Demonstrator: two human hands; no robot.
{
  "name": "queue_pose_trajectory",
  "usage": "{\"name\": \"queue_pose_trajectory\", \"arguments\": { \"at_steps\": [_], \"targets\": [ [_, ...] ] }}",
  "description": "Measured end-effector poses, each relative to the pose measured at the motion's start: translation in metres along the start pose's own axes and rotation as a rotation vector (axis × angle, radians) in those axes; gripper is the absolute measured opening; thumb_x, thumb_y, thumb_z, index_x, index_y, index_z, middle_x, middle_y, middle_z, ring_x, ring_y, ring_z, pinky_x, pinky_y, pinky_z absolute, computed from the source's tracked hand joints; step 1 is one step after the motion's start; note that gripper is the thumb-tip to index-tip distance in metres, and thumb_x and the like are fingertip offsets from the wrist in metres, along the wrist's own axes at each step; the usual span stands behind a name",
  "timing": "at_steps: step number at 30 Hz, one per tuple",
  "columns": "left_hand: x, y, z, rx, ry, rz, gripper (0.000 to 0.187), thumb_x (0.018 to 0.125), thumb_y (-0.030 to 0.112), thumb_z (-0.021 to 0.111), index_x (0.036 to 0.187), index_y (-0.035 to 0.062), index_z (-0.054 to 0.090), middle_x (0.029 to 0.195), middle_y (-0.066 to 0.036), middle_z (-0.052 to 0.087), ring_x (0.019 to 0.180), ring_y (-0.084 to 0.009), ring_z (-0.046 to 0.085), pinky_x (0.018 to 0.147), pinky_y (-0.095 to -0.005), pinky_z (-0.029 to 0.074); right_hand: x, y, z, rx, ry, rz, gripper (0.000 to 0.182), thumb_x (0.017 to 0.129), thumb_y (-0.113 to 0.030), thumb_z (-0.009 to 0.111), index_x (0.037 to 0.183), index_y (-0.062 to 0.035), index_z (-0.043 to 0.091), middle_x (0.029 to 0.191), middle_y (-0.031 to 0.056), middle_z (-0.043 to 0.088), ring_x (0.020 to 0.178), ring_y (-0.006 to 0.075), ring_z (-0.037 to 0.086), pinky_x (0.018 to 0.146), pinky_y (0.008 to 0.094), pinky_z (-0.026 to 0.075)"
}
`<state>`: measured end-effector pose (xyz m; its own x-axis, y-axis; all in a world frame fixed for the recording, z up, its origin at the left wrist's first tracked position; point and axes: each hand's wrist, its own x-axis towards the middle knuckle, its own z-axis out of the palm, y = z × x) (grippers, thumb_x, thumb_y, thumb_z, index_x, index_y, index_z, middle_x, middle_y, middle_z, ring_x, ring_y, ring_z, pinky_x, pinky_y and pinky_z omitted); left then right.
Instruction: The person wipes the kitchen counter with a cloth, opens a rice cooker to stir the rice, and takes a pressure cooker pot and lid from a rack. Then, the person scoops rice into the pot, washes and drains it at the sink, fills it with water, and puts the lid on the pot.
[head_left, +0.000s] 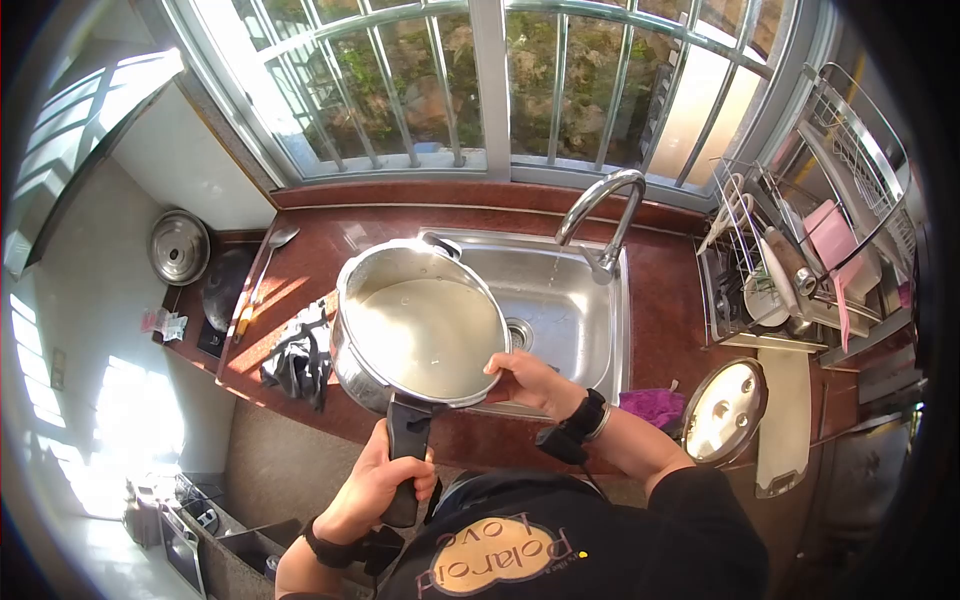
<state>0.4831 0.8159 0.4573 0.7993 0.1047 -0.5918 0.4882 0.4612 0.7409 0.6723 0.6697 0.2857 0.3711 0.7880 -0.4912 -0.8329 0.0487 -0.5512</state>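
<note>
A large steel pressure cooker pot (425,335) with cloudy whitish liquid in it is held over the left side of the steel sink (590,340) and the counter beside it. My left hand (380,480) is closed round the pot's long black handle (408,440). At the pot's right rim, my right hand (530,383) grips the edge, thumb on top and the other fingers hidden beneath. The pot has a second, short black handle (440,245) on its far side. Behind the sink a chrome faucet (605,220) curves over the basin.
A round steel lid (724,412) and a purple cloth (652,403) lie at the right front edge. The dish rack (800,260) stands on the right. A black-and-grey cloth (298,360) and a long spoon (268,265) rest left of the pot. Barred windows (490,90) are behind.
</note>
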Motion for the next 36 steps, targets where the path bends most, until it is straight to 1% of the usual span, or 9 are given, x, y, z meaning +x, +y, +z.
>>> {"name": "queue_pose_trajectory", "arguments": {
  "at_steps": [8, 10, 23, 26, 29, 31, 32, 35, 36],
  "targets": [
    [-0.007, 0.01, 0.017, 0.077, 0.025, -0.018, 0.037, 0.078, -0.008, 0.05, 0.108, 0.0025, 0.032, 0.083, -0.01, 0.047, 0.059, -0.0133, 0.047, 0.053, -0.0279, 0.042, 0.001, 0.016, -0.001, 0.135, -0.096, 0.025, 0.017, 0.08, -0.008, 0.058, 0.096, -0.0013, 0.058, 0.093, 0.0093, 0.061, 0.082, 0.0216, 0.065, 0.075, 0.039, 0.057],
    [-0.006, 0.011, 0.023, 0.157, 0.012, -0.037, 0.035, 0.08, -0.003, 0.053, 0.102, 0.0004, 0.026, 0.072, -0.009, 0.048, 0.058, -0.0155, 0.05, 0.055, -0.0288, 0.045, 0.001, 0.021, -0.007, 0.133, -0.127, 0.025, 0.012, 0.082, -0.01, 0.055, 0.092, -0.0024, 0.058, 0.098, 0.0113, 0.062, 0.09, 0.0248, 0.065, 0.08, 0.0401, 0.055],
    [-0.025, -0.002, 0.047, 0.235, 0.136, -0.034, 0.029, 0.079, -0.001, 0.054, 0.096, 0.0013, 0.03, 0.068, -0.006, 0.047, 0.058, -0.0146, 0.05, 0.055, -0.0274, 0.044, -0.005, 0.031, -0.007, 0.153, -0.197, 0.088, 0.023, 0.081, -0.01, 0.056, 0.102, 0.0001, 0.057, 0.097, 0.0116, 0.062, 0.086, 0.0234, 0.065, 0.074, 0.0367, 0.057],
    [-0.031, -0.012, 0.036, 0.147, 0.128, -0.002, 0.029, 0.08, -0.002, 0.053, 0.098, 0.001, 0.032, 0.072, -0.007, 0.048, 0.057, -0.0144, 0.05, 0.055, -0.0272, 0.044, -0.008, 0.024, -0.001, 0.088, -0.162, 0.073, 0.027, 0.08, -0.01, 0.057, 0.104, 0.0018, 0.057, 0.098, 0.0127, 0.062, 0.085, 0.024, 0.066, 0.073, 0.0372, 0.058],
    [-0.031, -0.046, 0.004, -0.037, 0.077, 0.076, 0.035, 0.08, -0.005, 0.052, 0.108, 0.0024, 0.033, 0.08, -0.009, 0.049, 0.057, -0.0138, 0.049, 0.054, -0.0274, 0.043, -0.011, 0.011, 0.009, -0.051, -0.154, -0.026, 0.03, 0.079, -0.01, 0.057, 0.105, 0.0046, 0.056, 0.097, 0.0145, 0.062, 0.083, 0.0248, 0.066, 0.069, 0.0374, 0.059],
    [-0.023, -0.08, -0.027, -0.142, -0.02, 0.157, 0.046, 0.077, -0.007, 0.05, 0.119, 0.0062, 0.037, 0.083, -0.009, 0.048, 0.059, -0.0105, 0.046, 0.052, -0.0251, 0.039, -0.012, 0.003, 0.021, -0.36, -0.068, -0.17, 0.032, 0.078, -0.01, 0.058, 0.105, 0.0087, 0.056, 0.096, 0.0157, 0.062, 0.081, 0.0259, 0.067, 0.064, 0.0371, 0.06],
    [-0.016, -0.097, -0.041, -0.16, -0.054, 0.198, 0.044, 0.077, -0.006, 0.052, 0.116, 0.0073, 0.038, 0.083, -0.008, 0.047, 0.059, -0.01, 0.045, 0.051, -0.0247, 0.039, -0.006, 0.004, 0.025, -0.412, -0.053, -0.215, 0.034, 0.078, -0.01, 0.058, 0.103, 0.0121, 0.056, 0.097, 0.0167, 0.062, 0.08, 0.0265, 0.067, 0.063, 0.0361, 0.061],
    [-0.001, -0.126, -0.08, -0.301, -0.144, 0.229, 0.05, 0.077, -0.009, 0.051, 0.119, 0.0107, 0.034, 0.09, -0.009, 0.048, 0.059, -0.0125, 0.047, 0.052, -0.0276, 0.042, 0.005, 0.003, 0.047, -0.581, 0.004, -0.189, 0.038, 0.078, -0.01, 0.058, 0.109, 0.0113, 0.054, 0.099, 0.0166, 0.062, 0.083, 0.0265, 0.067, 0.067, 0.0372, 0.061],
    [0.004, -0.135, -0.094, -0.327, -0.172, 0.24, 0.051, 0.076, -0.007, 0.052, 0.12, 0.0106, 0.033, 0.089, -0.009, 0.048, 0.059, -0.0114, 0.046, 0.052, -0.0269, 0.042, 0.016, 0.008, 0.051, -0.599, 0.022, -0.179, 0.038, 0.077, -0.01, 0.059, 0.107, 0.0141, 0.054, 0.1, 0.0181, 0.061, 0.082, 0.0269, 0.067, 0.067, 0.0374, 0.061]
  ]
}}
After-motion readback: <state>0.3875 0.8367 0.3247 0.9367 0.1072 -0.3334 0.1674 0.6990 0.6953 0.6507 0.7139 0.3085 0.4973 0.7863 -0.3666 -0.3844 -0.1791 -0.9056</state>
